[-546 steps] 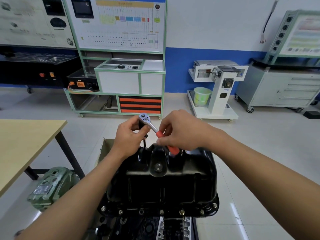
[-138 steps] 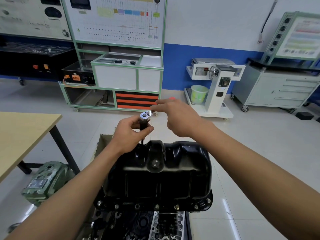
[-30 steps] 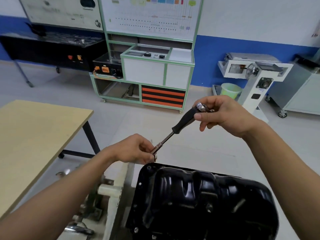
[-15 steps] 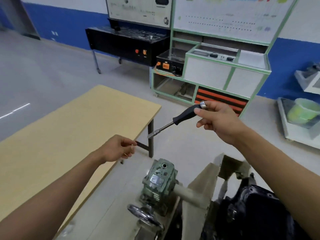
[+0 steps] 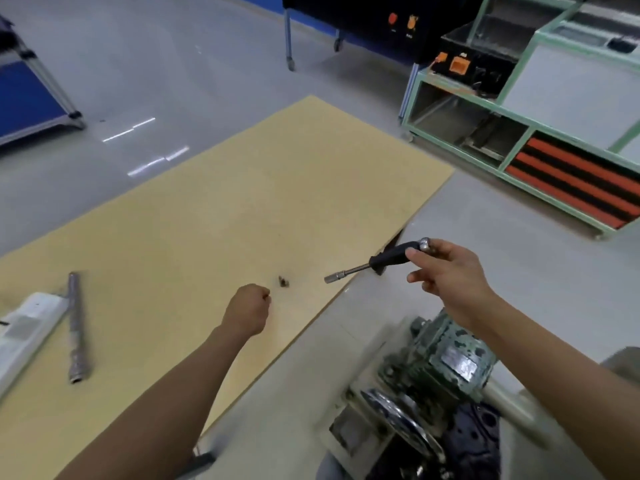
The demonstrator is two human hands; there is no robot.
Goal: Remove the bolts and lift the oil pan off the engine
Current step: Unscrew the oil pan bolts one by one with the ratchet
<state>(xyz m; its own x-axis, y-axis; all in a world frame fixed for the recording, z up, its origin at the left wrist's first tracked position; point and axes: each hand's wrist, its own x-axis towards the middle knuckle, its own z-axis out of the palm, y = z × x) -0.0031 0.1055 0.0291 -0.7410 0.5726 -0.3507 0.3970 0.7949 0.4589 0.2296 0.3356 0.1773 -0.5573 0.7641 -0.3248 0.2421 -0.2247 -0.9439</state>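
Note:
My right hand [image 5: 446, 271] grips the black handle of a socket driver [image 5: 377, 263]. Its chrome shaft and socket point left over the right edge of the wooden table [image 5: 242, 202]. My left hand [image 5: 247, 311] hovers low over the table with its fingers curled into a fist, and nothing shows inside it. A small dark bolt [image 5: 284, 281] lies on the table just beyond its knuckles, apart from them. Only a dark corner of the engine [image 5: 481, 441] shows at the bottom right. The oil pan is out of view.
The engine stand's green gearbox [image 5: 440, 362] and handwheel [image 5: 401, 420] sit below my right forearm. On the table's left lie a grey metal tube [image 5: 76, 327] and a white flat object [image 5: 24, 337]. A green-framed cabinet [image 5: 519, 126] stands beyond the table.
The view swung left and down from the engine to the table. My left hand moved out over the table, and a bolt now lies in front of it. My right hand still holds the driver.

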